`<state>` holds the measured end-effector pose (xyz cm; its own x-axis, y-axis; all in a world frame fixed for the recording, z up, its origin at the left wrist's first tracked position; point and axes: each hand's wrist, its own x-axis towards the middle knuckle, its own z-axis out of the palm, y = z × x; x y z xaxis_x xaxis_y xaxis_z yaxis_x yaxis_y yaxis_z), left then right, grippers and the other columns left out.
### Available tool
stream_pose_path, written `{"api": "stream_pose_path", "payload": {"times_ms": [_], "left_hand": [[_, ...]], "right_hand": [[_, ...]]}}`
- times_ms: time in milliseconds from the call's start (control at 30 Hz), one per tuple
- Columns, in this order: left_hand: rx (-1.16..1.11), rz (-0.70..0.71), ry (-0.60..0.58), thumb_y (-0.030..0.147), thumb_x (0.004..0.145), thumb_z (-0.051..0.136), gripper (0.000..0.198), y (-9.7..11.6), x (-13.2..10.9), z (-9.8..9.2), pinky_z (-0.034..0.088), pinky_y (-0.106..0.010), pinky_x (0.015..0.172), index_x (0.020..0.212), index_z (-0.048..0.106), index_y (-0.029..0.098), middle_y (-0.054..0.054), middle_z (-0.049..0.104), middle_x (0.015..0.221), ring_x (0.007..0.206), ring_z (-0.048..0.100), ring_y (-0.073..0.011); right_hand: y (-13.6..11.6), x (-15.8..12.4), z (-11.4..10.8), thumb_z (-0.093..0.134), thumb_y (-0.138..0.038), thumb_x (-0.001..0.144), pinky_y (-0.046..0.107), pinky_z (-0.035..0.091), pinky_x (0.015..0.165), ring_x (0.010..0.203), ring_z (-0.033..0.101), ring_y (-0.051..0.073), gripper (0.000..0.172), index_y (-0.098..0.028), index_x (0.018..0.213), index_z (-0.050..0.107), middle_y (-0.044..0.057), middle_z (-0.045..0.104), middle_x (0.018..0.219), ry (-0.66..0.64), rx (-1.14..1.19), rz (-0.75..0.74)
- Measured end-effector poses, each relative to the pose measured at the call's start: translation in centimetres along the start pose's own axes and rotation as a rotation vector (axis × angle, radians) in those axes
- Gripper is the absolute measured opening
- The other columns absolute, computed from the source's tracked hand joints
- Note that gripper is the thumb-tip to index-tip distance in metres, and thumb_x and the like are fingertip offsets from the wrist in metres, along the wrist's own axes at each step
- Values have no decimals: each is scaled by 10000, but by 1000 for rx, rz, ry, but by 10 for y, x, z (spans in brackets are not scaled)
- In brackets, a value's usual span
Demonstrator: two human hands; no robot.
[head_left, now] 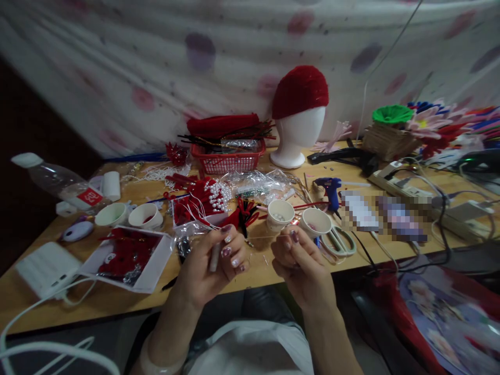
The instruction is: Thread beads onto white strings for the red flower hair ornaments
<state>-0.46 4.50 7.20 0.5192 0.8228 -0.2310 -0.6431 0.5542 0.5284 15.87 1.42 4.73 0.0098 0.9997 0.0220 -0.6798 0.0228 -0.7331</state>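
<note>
A thin pale thread [261,237] stretches between my two hands above the table's front edge. My left hand [222,252] is closed, thumb and forefinger pinching one end, with a small pale cylinder [214,258], perhaps a thread spool, tucked in the palm. Fingers curled, my right hand [299,260] pinches the other end. Just behind the hands stand a paper cup with white beads [280,214] and a paper cup with pinkish bits [315,223]. Scissors [339,242] with pale green handles lie right of my right hand.
A white box with red pieces [156,263] lies left, near a plastic bottle [66,182] and a white power adapter [49,271]. Behind are a red basket [230,162] and a foam head with a red cap [300,133]. A blue glue gun [330,191] and power strips [406,190] lie right.
</note>
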Motion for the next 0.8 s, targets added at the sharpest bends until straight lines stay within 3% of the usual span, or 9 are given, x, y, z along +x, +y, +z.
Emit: {"api": "stream_pose_path", "payload": {"times_ms": [100, 167, 233, 300, 367, 433, 500, 667, 800], "left_hand": [[-95, -42, -48, 264, 685, 849, 402, 2, -2, -12, 358, -124, 390, 600, 468, 169, 101, 334, 528, 392, 271, -19], [-72, -42, -60, 293, 715, 836, 399, 2, -2, -19, 305, -106, 360, 622, 467, 174, 109, 321, 526, 381, 168, -16], [-11, -46, -54, 328, 754, 809, 345, 2, -2, -24, 275, -102, 341, 675, 508, 180, 120, 310, 493, 375, 94, -26], [56, -20, -33, 333, 788, 779, 329, 2, -1, -27, 258, -106, 330, 674, 508, 187, 132, 264, 438, 366, 46, -38], [101, 24, -4, 334, 786, 779, 396, 3, 0, -31, 266, -110, 332, 617, 449, 196, 134, 227, 409, 362, 43, -43], [138, 71, 42, 346, 763, 797, 476, 7, 0, -36, 277, -112, 339, 575, 384, 201, 129, 239, 406, 358, 73, -38], [188, 105, 110, 359, 743, 810, 505, 13, -2, -40, 264, -122, 333, 548, 372, 198, 123, 276, 401, 344, 117, -29], [353, 260, 274, 377, 710, 829, 539, 27, -6, -43, 252, -162, 340, 468, 386, 188, 89, 347, 387, 320, 280, -22], [353, 314, 264, 321, 671, 852, 559, 38, -10, -44, 395, -179, 432, 433, 365, 185, 74, 368, 388, 372, 384, -40]], "right_hand": [[-7, 2, 0, 868, -333, 729, 225, 525, 656, 728, 572, 122, 250, -222, 714, 645, 7, 601, 824, 141, -6, -154], [-12, 3, 1, 864, -345, 732, 339, 544, 886, 966, 629, 192, 239, -253, 723, 643, 22, 654, 980, 151, -6, -198], [-17, 3, 2, 803, -376, 802, 404, 521, 966, 946, 628, 200, 234, -276, 735, 602, 3, 624, 885, 96, 2, -199], [-20, 2, 4, 742, -390, 863, 392, 540, 909, 724, 563, 165, 246, -282, 754, 550, -36, 479, 703, 52, -3, -200], [-24, -1, 4, 696, -383, 902, 321, 545, 716, 534, 363, 141, 256, -280, 763, 508, -69, 280, 618, 42, -7, -222], [-32, -3, 2, 681, -348, 909, 254, 441, 519, 494, 181, 140, 243, -273, 773, 495, -81, 167, 615, 57, 6, -263], [-42, -5, -2, 708, -283, 880, 229, 325, 444, 507, 111, 138, 234, -260, 774, 501, -84, 136, 618, 107, 29, -333], [-69, -4, -12, 782, -221, 809, 240, 205, 416, 488, 197, 99, 279, -206, 671, 540, -78, 231, 563, 246, -122, -538], [-84, -1, -13, 875, -210, 674, 270, 156, 411, 474, 324, 85, 299, -179, 605, 585, -55, 369, 520, 374, -278, -691]]}}
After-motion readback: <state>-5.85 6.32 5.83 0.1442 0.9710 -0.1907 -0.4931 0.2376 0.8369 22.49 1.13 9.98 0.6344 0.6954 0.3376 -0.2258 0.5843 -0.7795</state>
